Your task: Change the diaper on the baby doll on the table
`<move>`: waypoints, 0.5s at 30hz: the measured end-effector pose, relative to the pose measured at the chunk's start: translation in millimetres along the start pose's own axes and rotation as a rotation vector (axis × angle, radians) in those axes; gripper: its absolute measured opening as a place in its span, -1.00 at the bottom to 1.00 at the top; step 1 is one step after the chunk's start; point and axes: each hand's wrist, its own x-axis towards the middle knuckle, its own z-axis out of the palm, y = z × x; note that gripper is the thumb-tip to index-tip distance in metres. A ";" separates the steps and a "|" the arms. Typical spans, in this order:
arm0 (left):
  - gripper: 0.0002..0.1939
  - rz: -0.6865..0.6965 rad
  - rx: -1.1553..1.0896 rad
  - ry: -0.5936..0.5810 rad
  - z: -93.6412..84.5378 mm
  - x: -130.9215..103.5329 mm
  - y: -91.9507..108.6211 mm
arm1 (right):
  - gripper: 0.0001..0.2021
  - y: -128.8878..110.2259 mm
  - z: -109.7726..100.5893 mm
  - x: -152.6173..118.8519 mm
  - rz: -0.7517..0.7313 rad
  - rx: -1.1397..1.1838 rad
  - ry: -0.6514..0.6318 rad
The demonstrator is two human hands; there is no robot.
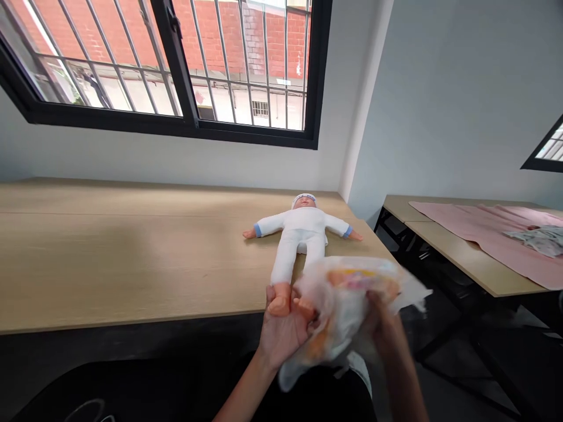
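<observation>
A baby doll [303, 221] in a white suit with blue cuffs and a white cap lies on its back on the table. Its arms are spread and its bare feet come to the near edge. My left hand [284, 337] is palm up under the feet, fingers curled around the lower legs. In my right hand [382, 310], fingers closed, is what looks like a disposable diaper [347, 299], white with orange, yellow and pink print. Motion smears it, and it hides part of the doll's leg on the right and some of my left fingers.
The wooden table [132, 264] runs along the wall beneath a barred window [193, 126]. Over to the right, a second table [466, 258] bears a pink cloth [479, 225] and a crumpled pale garment [543, 239]. A dark gap separates the tables.
</observation>
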 end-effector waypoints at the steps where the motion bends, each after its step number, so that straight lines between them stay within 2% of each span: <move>1: -0.29 -0.036 -0.078 0.000 2.1 3.1 -0.2 | -0.51 -20.3 -6.2 8.1 -0.088 -0.036 0.124; 2: -0.30 -0.077 -0.173 0.010 3.9 5.8 0.0 | -0.48 -43.6 -12.3 15.5 -0.178 -0.067 0.235; 3: -0.32 -0.114 -0.257 0.019 5.7 8.1 0.7 | -0.45 -68.7 -17.5 21.8 -0.341 -0.062 0.411; 4: -0.34 -0.133 -0.300 0.020 7.6 10.1 1.9 | -0.40 -94.0 -21.6 26.9 -0.519 -0.053 0.510; 6: -0.40 -0.139 -0.347 0.009 12.7 13.3 6.4 | -0.33 -138.3 -25.4 34.4 -0.862 -0.028 0.632; 8: -0.47 -0.138 -0.376 -0.011 20.4 15.9 13.3 | -0.35 -163.4 -24.7 42.0 -1.008 -0.086 0.700; 10: -0.57 -0.138 -0.392 -0.027 30.3 18.6 21.7 | -0.38 -162.1 -22.5 52.3 -1.075 -0.095 0.812; 12: -0.65 -0.133 -0.402 -0.035 40.7 21.9 30.7 | -0.41 -135.3 -21.4 64.1 -1.012 -0.222 0.819; 13: -0.66 -0.127 -0.404 -0.041 45.6 23.9 35.2 | -0.44 -115.0 -21.2 69.3 -0.945 -0.357 0.769; 15: -0.65 -0.109 -0.395 -0.057 53.5 28.5 44.5 | -0.56 -68.1 -20.4 76.0 -0.697 -0.783 0.410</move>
